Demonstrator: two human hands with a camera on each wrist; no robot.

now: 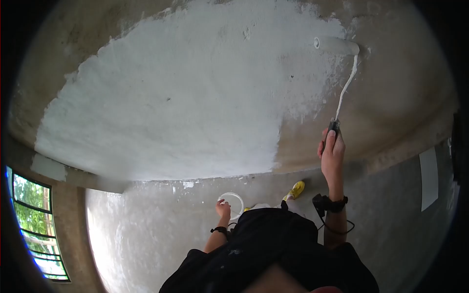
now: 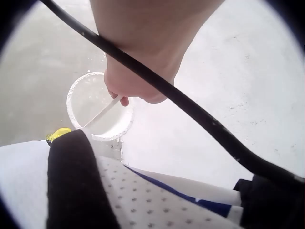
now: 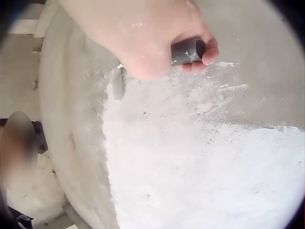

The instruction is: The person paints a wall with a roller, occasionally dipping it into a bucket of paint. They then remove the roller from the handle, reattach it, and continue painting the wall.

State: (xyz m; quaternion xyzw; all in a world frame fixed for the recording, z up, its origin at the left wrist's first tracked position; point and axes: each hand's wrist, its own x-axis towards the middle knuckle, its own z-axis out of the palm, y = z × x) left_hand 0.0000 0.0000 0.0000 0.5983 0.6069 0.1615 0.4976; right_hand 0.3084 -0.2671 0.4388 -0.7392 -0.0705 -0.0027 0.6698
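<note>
My right hand (image 1: 333, 150) grips the dark handle (image 3: 187, 51) of a paint roller. The roller's white sleeve (image 1: 339, 46) lies against the wall at the upper right edge of the white painted area (image 1: 195, 88), its paint-coated rod (image 1: 347, 87) running down to the handle. Low by my body, my left hand (image 1: 223, 210) holds a white bucket (image 1: 242, 205); in the left wrist view, my fingers (image 2: 125, 101) are curled round its thin handle (image 2: 102, 113), above the round opening.
Bare brown wall (image 1: 400, 88) lies right of the paint. A barred window (image 1: 39, 219) is at the lower left. The grey floor (image 1: 161, 219) has white spots near the wall's base, and a yellow shoe (image 1: 296, 189) stands close to the wall. A black cable (image 2: 157, 86) crosses the left wrist view.
</note>
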